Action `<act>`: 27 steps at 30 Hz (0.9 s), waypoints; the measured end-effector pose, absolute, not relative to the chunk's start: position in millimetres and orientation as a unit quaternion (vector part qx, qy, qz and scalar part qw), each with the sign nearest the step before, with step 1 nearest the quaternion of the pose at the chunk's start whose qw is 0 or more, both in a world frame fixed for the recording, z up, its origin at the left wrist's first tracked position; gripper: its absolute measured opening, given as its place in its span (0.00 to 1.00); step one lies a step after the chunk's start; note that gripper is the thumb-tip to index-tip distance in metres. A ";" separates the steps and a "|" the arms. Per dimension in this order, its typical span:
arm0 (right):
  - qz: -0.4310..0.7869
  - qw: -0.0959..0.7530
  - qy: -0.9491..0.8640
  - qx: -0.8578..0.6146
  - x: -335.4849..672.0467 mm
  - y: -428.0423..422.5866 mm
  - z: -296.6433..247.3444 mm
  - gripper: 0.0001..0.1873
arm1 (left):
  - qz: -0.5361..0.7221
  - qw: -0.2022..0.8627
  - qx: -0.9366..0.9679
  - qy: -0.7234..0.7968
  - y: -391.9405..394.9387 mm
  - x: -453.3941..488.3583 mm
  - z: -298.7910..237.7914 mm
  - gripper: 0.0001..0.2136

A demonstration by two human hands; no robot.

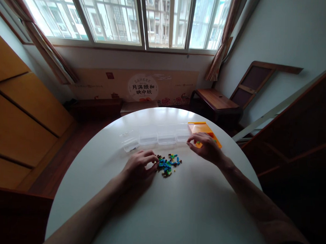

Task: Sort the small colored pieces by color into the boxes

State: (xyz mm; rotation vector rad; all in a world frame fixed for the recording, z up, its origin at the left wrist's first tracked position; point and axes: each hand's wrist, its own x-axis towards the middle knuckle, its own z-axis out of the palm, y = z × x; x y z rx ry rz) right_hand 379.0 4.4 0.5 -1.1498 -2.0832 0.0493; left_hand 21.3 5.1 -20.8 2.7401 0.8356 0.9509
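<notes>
White table (191,213), clear boxes (148,139), orange container (200,128), green bits inside (215,141)

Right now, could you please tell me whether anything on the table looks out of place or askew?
Mildly, yes: the leftmost clear box sits angled against the other boxes in its row. The bricks lie loose on the table, with scattered strays, so they could look spilled.

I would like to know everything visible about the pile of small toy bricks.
The pile of small toy bricks is loose, mixing blue, green, yellow and dark pieces that look like plastic, a few scattered at its edges. It lies on the white table, nearer the viewer than the clear containers. The left hand is at its left edge; whether it grips a piece is unclear.
</notes>
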 end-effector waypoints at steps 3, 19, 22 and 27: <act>-0.022 0.353 -0.784 -0.510 404.9 16.2 -1.4 0.03 | 0.315 0.058 0.905 0.278 4.7 19.7 -21.6 0.05; 0.050 0.345 -0.846 -0.403 359.5 -1.6 -11.2 0.02 | 0.303 0.072 0.908 0.280 4.6 21.7 -20.5 0.06; 0.061 0.323 -0.868 -0.372 341.5 -9.3 -17.0 0.09 | 0.298 0.082 0.912 0.268 3.8 24.6 -16.9 0.04; 0.081 0.310 -0.869 -0.377 333.0 -12.0 -23.4 0.10 | 0.292 0.094 0.919 0.249 1.0 26.8 -13.7 0.02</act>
